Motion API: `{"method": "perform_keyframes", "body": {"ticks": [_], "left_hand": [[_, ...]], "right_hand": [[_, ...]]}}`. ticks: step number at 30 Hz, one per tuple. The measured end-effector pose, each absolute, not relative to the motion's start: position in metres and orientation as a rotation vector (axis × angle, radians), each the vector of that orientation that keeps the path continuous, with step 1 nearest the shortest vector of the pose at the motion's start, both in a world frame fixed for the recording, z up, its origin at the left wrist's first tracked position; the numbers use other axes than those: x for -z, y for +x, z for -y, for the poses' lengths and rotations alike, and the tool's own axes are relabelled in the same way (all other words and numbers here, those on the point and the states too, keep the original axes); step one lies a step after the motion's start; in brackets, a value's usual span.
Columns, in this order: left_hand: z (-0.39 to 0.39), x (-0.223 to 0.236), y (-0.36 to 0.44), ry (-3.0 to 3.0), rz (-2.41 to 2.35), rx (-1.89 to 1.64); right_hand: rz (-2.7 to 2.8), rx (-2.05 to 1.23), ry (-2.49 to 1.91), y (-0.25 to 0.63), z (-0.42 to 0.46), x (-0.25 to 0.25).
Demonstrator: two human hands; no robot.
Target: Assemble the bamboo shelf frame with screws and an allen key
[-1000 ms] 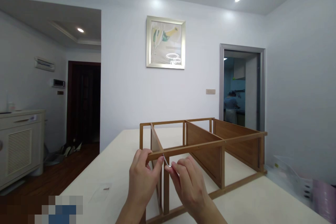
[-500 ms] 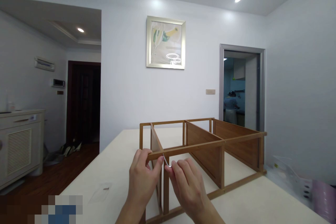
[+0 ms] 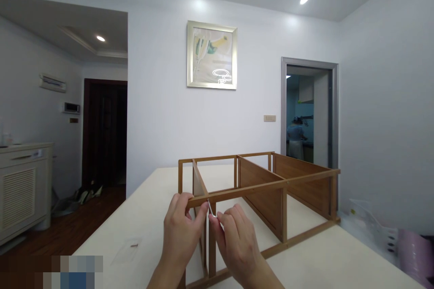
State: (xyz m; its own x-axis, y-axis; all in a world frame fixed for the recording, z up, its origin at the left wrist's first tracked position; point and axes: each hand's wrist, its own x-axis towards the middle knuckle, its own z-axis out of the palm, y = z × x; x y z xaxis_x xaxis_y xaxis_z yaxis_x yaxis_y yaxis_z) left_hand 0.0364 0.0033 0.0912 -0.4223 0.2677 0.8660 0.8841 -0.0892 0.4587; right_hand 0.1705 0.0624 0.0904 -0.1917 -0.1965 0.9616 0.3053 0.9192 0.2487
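Observation:
A brown wooden shelf rack (image 3: 251,188) lies on its side on the pale table, its shelf panels standing upright between the rails. My left hand (image 3: 183,228) grips the near upper rail by its left end, thumb close to the joint. Between the fingertips of my right hand (image 3: 237,239) is a small bent hex key (image 3: 210,207). Its long arm reaches up to the rail at the leftmost shelf's joint, where the tip meets the wood. The bolt head under the tip is too small to make out.
On the table (image 3: 135,207) to the left lies a clear plastic bag (image 3: 126,251) with a small screw. Plastic wrapping (image 3: 371,226) and a pink roll (image 3: 415,253) are at the right. A louvred cabinet (image 3: 23,189) stands far left. Through the doorway, a person (image 3: 296,137) stands.
The hex key has turned slightly, with my right fingers shifting a little left and down. My left hand stays on the rail. The whole view has drifted slightly.

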Motion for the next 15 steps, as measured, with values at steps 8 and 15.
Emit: {"method": "perform_keyframes", "body": {"ticks": [8,15], "left_hand": [[-0.004,-0.090,0.035,-1.252,1.665,1.524],[-0.004,-0.090,0.035,-1.248,1.668,1.524]], "right_hand": [[1.711,0.400,-0.045,0.170,-0.070,-0.086],[1.709,0.473,-0.003,0.171,-0.075,-0.083]]}}
